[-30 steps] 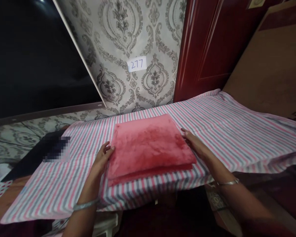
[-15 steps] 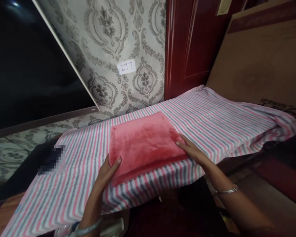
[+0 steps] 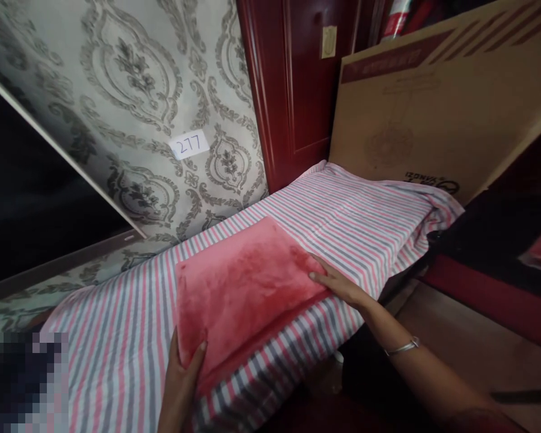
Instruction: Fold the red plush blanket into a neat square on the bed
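Observation:
A pink plush cloth (image 3: pixel 246 288), a flat, neat rectangle, lies on a striped tablecloth (image 3: pixel 126 337) of pink, grey and white. My left hand (image 3: pixel 184 367) grips its left edge near the front corner, thumb on top and fingers hidden at the side. At the opposite edge, my right hand (image 3: pixel 336 281) holds the right front corner with the thumb resting on the plush. A darker red strip shows along the front edge of the cloth. A bracelet circles my right wrist.
A dark television screen (image 3: pixel 36 198) leans in at the left before patterned wallpaper. Paper marked 277 (image 3: pixel 189 144) is stuck to the wall. A dark red door (image 3: pixel 306 90) and a large cardboard box (image 3: pixel 415 114) stand behind the striped surface on the right.
The view has swung to the right, so the wall and box have shifted left in the picture. Both hands stay at the same edges of the plush cloth, which lies flat as before.

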### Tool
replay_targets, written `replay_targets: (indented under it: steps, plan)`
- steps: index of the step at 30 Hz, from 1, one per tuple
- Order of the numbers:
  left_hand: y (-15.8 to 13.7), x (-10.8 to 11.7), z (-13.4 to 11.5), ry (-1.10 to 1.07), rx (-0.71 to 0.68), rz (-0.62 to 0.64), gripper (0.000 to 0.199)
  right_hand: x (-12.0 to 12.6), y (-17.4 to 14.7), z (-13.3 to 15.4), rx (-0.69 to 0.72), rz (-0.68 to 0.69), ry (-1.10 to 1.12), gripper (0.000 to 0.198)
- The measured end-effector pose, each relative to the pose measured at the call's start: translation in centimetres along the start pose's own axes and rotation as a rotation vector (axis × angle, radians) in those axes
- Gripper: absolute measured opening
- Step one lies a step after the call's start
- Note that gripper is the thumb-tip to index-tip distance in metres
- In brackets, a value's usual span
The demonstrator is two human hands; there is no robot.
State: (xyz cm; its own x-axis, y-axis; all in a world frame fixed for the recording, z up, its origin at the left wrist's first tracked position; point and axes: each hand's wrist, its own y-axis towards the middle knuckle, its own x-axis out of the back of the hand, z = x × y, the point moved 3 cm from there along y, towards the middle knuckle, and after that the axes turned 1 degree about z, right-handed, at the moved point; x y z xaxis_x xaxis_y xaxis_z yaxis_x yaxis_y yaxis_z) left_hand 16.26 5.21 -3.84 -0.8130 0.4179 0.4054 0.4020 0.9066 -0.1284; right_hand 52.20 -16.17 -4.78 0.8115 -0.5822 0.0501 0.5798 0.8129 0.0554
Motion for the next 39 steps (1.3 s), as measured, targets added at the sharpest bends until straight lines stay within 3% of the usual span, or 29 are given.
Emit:
replay_targets:
  steps: [3,6,16,23,29,39]
  plan:
    - [-1.7,-0.5,-0.9,-0.097,-0.002,-0.172,0.094,0.3,-0.1,-0.3,-0.003,-0.008,-0.026,0.09]
    - [-3.2,-0.9,-1.5,-0.059,-0.09,-0.284,0.091,0.4,-0.1,-0.6,0.011,-0.012,-0.055,0.09]
    - [-3.7,-0.2,-1.2,0.106,-0.148,-0.438,0.081,0.6,-0.9,-2.6,0.105,0.088,-0.179,0.084]
    - [-4.2,0.0,-0.9,0.098,-0.097,-0.453,0.083,1.2,-2.0,-3.9,0.011,0.149,-0.207,0.077]
    - [-4.7,-0.6,-1.5,0.091,-0.171,-0.417,0.081,1.5,-1.8,-4.4,0.105,0.119,-0.27,0.071]
    - [-4.0,-1.2,-1.5,-0.145,-0.306,-0.318,0.08,1.1,-0.8,-2.1,0.209,0.046,-0.253,0.078]
